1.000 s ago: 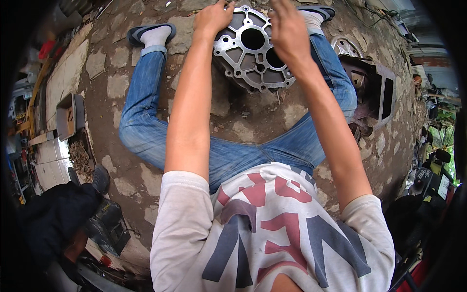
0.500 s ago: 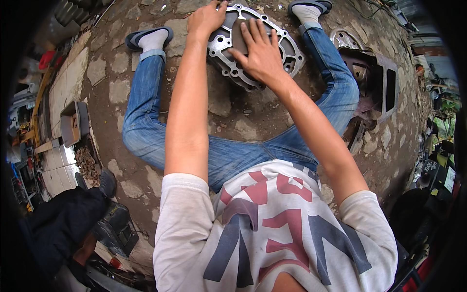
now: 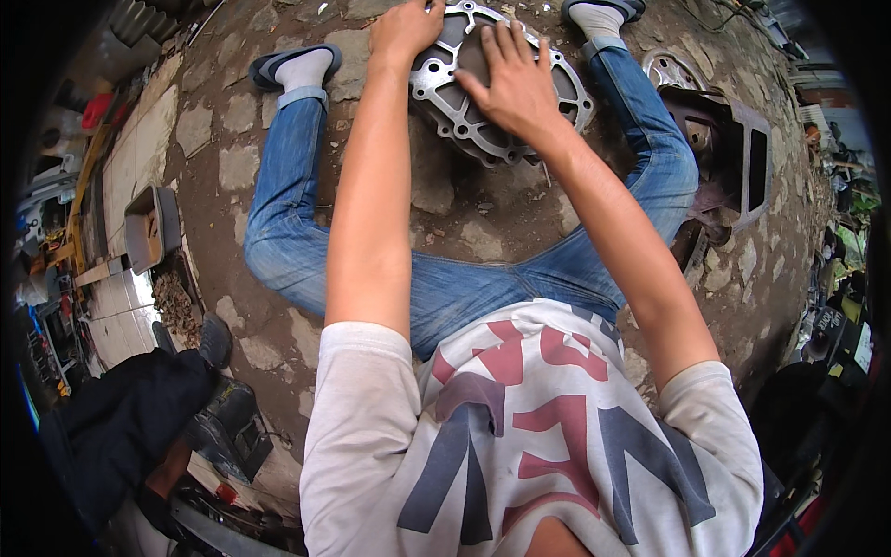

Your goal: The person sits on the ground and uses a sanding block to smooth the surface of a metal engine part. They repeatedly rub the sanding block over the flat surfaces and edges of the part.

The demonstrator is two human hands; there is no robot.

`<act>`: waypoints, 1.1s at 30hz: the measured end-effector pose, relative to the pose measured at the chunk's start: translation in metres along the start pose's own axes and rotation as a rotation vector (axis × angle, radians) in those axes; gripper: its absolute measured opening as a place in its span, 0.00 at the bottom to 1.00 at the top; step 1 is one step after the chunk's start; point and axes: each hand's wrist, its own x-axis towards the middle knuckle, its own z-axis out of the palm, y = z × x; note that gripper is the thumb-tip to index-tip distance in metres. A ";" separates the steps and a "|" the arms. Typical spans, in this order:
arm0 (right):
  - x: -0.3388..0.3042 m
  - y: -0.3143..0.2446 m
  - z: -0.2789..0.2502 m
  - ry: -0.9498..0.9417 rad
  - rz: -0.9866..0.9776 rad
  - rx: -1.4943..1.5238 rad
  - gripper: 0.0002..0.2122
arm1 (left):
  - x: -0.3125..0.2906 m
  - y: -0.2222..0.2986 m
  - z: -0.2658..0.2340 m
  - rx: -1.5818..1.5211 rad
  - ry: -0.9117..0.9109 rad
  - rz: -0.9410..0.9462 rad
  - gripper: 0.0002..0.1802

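Note:
A round grey metal housing (image 3: pixel 461 128), with a ribbed face and bolt holes round its rim, sits on the ground between my legs at the top of the view. My left hand (image 3: pixel 406 32) is closed over its far left rim, the fingertips partly hidden. Across the housing's face, my right hand (image 3: pixel 520 85) lies flat with fingers spread, pressing on a dark sheet (image 3: pixel 472 58) that looks like sandpaper. Most of that sheet's right part is under the palm and fingers.
Past my right knee lies a dark rusty metal casing (image 3: pixel 756 162), with a round metal plate (image 3: pixel 673 70) beyond it. On the left are a grey tray (image 3: pixel 167 223), a black box-shaped thing (image 3: pixel 237 432) and a person's dark-clothed leg (image 3: pixel 130 408). The ground is dirt and stones.
My right hand has slid slightly away from me and to the right over the housing. The whole view has shifted a little. My left hand stays at the rim.

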 end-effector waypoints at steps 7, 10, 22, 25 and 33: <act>-0.018 -0.016 -0.005 0.001 -0.078 -0.004 0.39 | -0.003 -0.015 0.009 0.078 0.000 -0.054 0.34; -0.020 -0.014 -0.007 0.002 -0.025 -0.017 0.35 | -0.010 0.008 0.004 0.019 -0.087 -0.034 0.34; -0.007 -0.018 0.008 0.046 0.041 0.342 0.36 | -0.002 -0.004 -0.159 0.425 -0.412 0.244 0.36; -0.009 -0.010 0.012 0.082 0.084 0.302 0.32 | -0.023 0.043 -0.215 0.538 -0.561 0.315 0.37; -0.023 -0.016 0.001 0.185 0.028 0.327 0.26 | -0.034 0.052 -0.254 0.749 -0.395 0.407 0.33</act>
